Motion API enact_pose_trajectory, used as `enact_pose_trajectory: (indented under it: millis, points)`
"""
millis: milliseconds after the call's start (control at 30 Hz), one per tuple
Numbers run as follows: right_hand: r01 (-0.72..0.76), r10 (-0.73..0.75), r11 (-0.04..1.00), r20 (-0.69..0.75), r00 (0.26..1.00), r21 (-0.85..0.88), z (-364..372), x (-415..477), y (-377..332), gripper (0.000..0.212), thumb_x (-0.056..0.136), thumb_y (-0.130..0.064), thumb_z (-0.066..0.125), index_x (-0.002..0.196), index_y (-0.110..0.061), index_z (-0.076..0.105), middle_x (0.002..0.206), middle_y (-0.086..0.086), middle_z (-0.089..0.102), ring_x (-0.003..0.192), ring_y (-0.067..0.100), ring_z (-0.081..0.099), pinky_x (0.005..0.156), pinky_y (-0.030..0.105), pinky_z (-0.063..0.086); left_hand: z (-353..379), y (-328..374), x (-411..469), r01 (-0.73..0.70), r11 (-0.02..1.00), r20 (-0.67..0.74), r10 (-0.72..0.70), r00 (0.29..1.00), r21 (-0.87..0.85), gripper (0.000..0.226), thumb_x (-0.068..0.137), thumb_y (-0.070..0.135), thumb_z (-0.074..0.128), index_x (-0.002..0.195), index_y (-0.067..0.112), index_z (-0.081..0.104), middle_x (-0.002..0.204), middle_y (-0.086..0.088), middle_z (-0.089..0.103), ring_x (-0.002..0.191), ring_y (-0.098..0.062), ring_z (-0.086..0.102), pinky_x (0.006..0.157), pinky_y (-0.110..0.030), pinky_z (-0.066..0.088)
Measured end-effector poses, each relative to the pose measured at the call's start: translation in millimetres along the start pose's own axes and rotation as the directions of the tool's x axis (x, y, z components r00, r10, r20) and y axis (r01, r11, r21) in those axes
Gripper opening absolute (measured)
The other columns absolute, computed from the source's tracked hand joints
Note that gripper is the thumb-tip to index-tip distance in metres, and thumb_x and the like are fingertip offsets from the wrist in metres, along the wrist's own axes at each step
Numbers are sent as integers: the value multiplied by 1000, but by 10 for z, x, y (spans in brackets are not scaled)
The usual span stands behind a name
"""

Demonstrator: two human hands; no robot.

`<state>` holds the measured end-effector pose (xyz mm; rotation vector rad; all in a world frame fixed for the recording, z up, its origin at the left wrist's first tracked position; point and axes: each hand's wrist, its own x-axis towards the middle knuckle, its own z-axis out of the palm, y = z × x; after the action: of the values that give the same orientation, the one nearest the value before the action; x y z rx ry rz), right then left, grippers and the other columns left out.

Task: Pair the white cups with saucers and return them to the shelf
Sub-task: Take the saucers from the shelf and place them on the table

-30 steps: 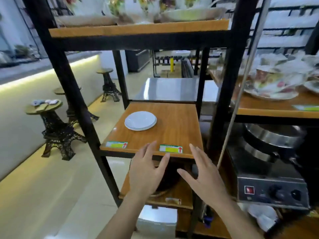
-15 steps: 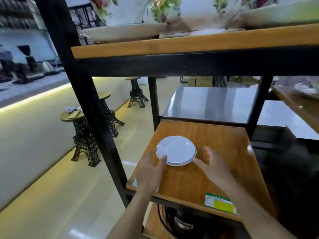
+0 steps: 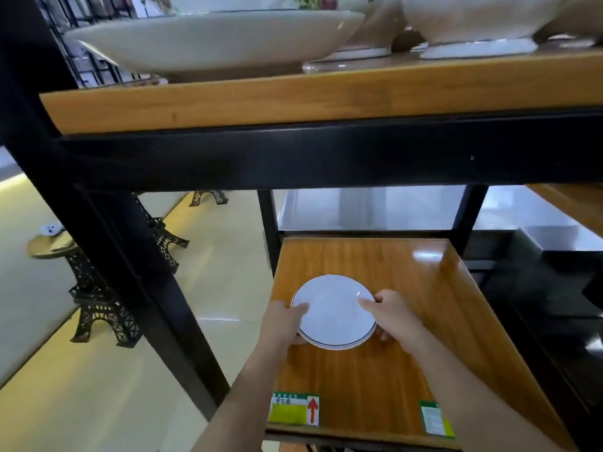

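A small stack of white saucers point(image 3: 332, 313) with a thin dark rim lies on the wooden middle shelf point(image 3: 408, 370) of a black-framed rack. My left hand point(image 3: 282, 322) grips the stack's left edge, thumb on top. On the opposite edge, my right hand point(image 3: 390, 316) holds the stack, thumb over the rim and fingers underneath. No white cup is in view.
The upper shelf point(image 3: 293, 96) just overhead carries a wide white bowl point(image 3: 212, 37) and footed floral dishes point(image 3: 470, 24). Black frame posts point(image 3: 107, 230) stand to the left. Green labels point(image 3: 293, 407) mark the shelf's front edge. Tower-shaped stools point(image 3: 98, 305) stand on the floor at left.
My head moved closer and lower to the rack. Both hands went from hovering by the shelf front to closing on the two sides of the saucer stack.
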<state>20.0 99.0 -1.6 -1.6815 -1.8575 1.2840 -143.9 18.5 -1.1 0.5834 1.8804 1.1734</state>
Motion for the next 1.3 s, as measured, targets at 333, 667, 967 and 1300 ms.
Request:
enact_pose_trajectory:
  millis: [333,667,967,1300]
  points:
    - [-13,26,996,-137,990,93,7,-197,83,18,84,-23,56,94,-8,55,74,6,59,53,17,52,42,24,38,14,-10,-56,-89,995,10,89,996,48,11,86,2,53,78,10,55,85,-9,61,78,-23,63,49,-29,57]
    - [-30,102,959,-246,964,281,-207,-853,488,14,83,-24,59,89,-13,52,97,18,64,60,17,50,42,23,36,238,-21,-534,-114,992,133,106,985,57,13,86,1,55,99,0,59,84,-11,63,67,-18,61,35,-20,49]
    - [-42,161,956,-395,905,292,-512,-1764,1052,18,87,-31,60,98,-19,52,92,0,62,70,15,59,45,20,42,566,-221,-1372,-147,988,261,129,957,53,13,85,1,59,98,-1,62,77,-7,63,62,-17,60,36,-22,50]
    - [0,247,921,-586,772,389,-1003,-3280,2247,12,82,-20,65,78,-12,58,73,8,63,46,10,50,30,15,33,1318,-681,-2874,-277,949,476,176,862,151,10,88,4,58,95,-2,59,80,-11,61,69,-27,62,63,-49,60]
